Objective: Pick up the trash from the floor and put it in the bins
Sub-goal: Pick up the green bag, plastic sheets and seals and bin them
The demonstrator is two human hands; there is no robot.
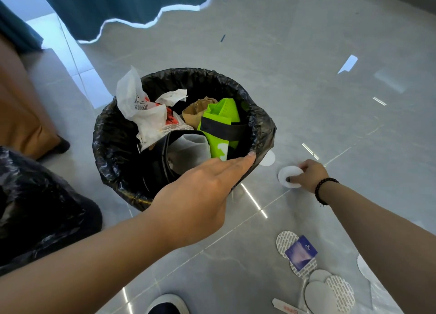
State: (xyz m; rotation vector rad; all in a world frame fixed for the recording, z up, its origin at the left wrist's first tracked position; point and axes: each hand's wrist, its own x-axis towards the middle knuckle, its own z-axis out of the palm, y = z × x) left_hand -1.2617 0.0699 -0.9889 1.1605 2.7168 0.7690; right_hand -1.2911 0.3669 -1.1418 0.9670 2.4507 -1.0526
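A round bin lined with a black bag [111, 134] stands on the grey tiled floor. It holds a white plastic bag, brown paper, a green pouch and other rubbish. My left hand [200, 193] hovers flat over the bin's near rim, fingers together, holding nothing. To the right of the bin, my right hand [309, 175] is down at the floor with its fingers closed on a white round disc [286, 174]. Another white disc [269, 159] peeks out from behind the bin.
Several round foil seals [330, 292], a blue card [300, 252] and a white strip [286, 309] lie on the floor at the lower right. A second black bag [35, 207] bulges at the left. A brown sofa [21, 106] and teal curtains [113, 4] stand behind. My shoe [167, 305] is at the bottom.
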